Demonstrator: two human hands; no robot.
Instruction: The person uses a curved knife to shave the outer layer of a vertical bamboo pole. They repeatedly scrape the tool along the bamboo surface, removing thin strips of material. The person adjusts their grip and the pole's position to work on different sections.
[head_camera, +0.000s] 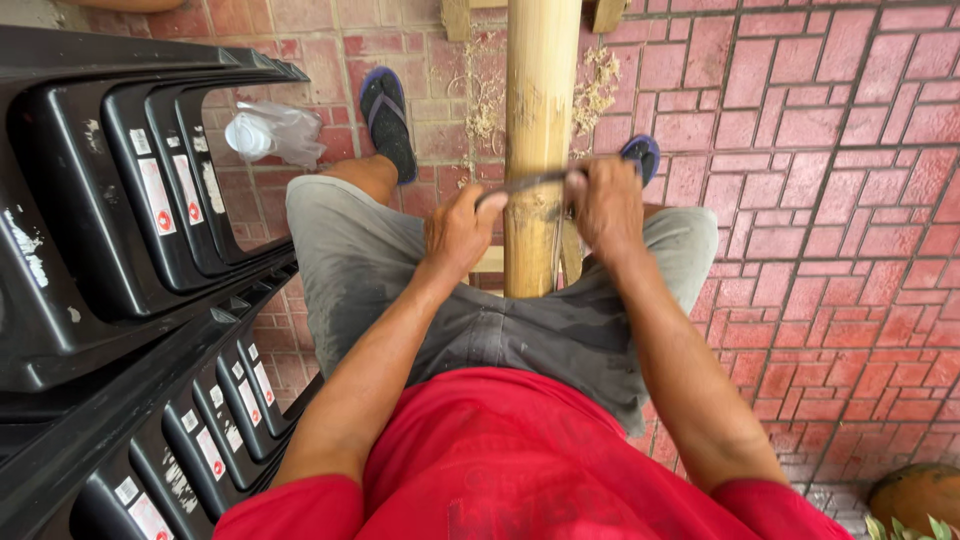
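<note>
A thick pale bamboo pole (538, 110) runs from between my knees away to the top of the view. A dark metal blade (528, 181) lies across the pole. My left hand (460, 230) grips the blade's left end, and my right hand (605, 205) grips its right end. Both fists are closed tight against the pole's sides. I sit with grey shorts, a red shirt and blue flip-flops (388, 118), the pole passing between my legs.
Stacked black plastic chairs (110, 230) crowd the left side. A crumpled clear plastic bag (270, 132) lies on the red brick paving (830, 200). Wood shavings (598, 85) are scattered around the pole. A brown pot rim (915, 495) shows at bottom right.
</note>
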